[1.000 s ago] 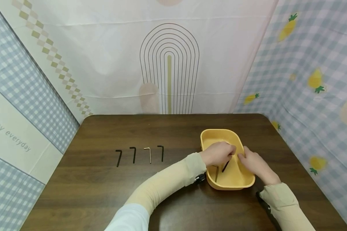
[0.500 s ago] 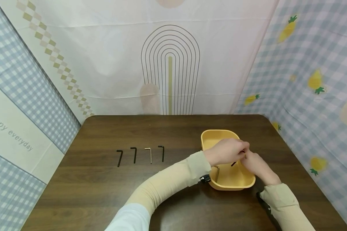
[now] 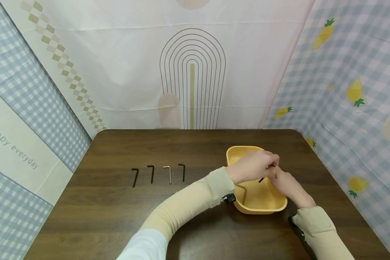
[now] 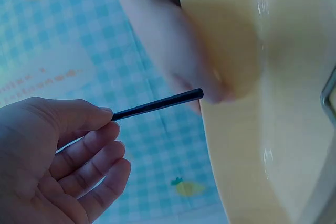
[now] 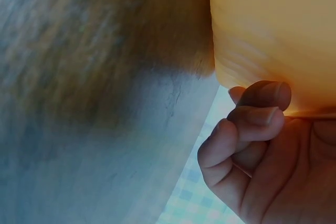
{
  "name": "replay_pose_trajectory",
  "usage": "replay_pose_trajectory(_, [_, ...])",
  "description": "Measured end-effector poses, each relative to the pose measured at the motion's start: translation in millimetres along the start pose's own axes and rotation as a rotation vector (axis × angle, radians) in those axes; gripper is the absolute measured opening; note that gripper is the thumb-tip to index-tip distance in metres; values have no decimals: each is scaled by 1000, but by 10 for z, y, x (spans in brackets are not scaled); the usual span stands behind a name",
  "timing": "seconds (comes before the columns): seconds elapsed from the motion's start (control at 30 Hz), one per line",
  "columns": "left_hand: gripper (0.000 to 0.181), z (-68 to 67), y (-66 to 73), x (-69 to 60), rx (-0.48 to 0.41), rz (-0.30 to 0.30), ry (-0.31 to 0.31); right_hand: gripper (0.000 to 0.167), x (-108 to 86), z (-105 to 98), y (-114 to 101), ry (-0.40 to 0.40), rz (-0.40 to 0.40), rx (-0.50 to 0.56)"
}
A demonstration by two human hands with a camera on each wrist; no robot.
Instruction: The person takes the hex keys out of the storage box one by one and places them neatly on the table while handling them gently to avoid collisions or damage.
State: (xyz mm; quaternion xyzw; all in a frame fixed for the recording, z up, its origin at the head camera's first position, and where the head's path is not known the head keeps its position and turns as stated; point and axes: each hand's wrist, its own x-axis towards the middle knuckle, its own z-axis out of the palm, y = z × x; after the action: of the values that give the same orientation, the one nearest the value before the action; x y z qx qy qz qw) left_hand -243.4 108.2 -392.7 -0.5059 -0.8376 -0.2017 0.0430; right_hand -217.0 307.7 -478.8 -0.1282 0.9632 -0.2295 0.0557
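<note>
Over the right side of a yellow plastic basin (image 3: 259, 204), my left hand (image 3: 253, 167) pinches a black hex key (image 4: 157, 103) between thumb and index finger. In the left wrist view the key's free end points at the basin rim, near my right hand (image 4: 168, 40). The part within the fingers is hidden. My right hand (image 3: 287, 185) grips the basin's right rim, its fingers curled against the outer wall in the right wrist view. A metallic-coloured hex key (image 3: 245, 195) lies inside the basin at the left, partly covered by the left wrist.
A row of several hex keys lies on the dark wooden table (image 3: 117, 216) to the left: black ones such as the leftmost hex key (image 3: 135, 177), and one pale brass hex key (image 3: 170, 175). Printed cloth (image 3: 133, 72) hangs behind and beside the table.
My left hand has lifted the black hex key from the basin and moved right, close to my right hand, then slightly back left. The right hand keeps its place on the rim.
</note>
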Motion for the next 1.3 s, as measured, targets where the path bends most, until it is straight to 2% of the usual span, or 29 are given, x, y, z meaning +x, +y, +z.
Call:
replay_pose_trajectory(0.1, [9, -95, -83, -31, -6, -13, 35, 41, 11, -18, -19, -35, 71, 37])
replay_pose_trajectory(0.2, [9, -204, -174, -80, 31, -56, 97, 38, 13, -28, -43, -55, 116, 56])
replay_pose_trajectory(0.33, [9, -350, -346, -162, 73, -122, 173, 39, 7, -28, -57, -60, 132, 55])
replay_pose_trajectory(0.53, [8, -594, -618, -335, 71, -203, 264, 45, -7, -10, -59, -69, 141, 84])
replay_pose_trajectory(0.77, [8, -882, -859, -574, 55, -309, 300, 49, -4, -22, -54, -76, 137, 92])
replay_pose_trajectory(0.93, [6, -941, -996, -741, 27, -372, 317, 51, -9, -25, -47, -73, 127, 91])
replay_pose_trajectory(1.17, [6, -911, -1081, -875, 19, -390, 327, 61, -10, -25, -15, -89, 126, 95])
replay_pose_trajectory(1.3, [7, -852, -1110, -924, 19, -406, 321, 55, 11, -36, -16, -77, 124, 83])
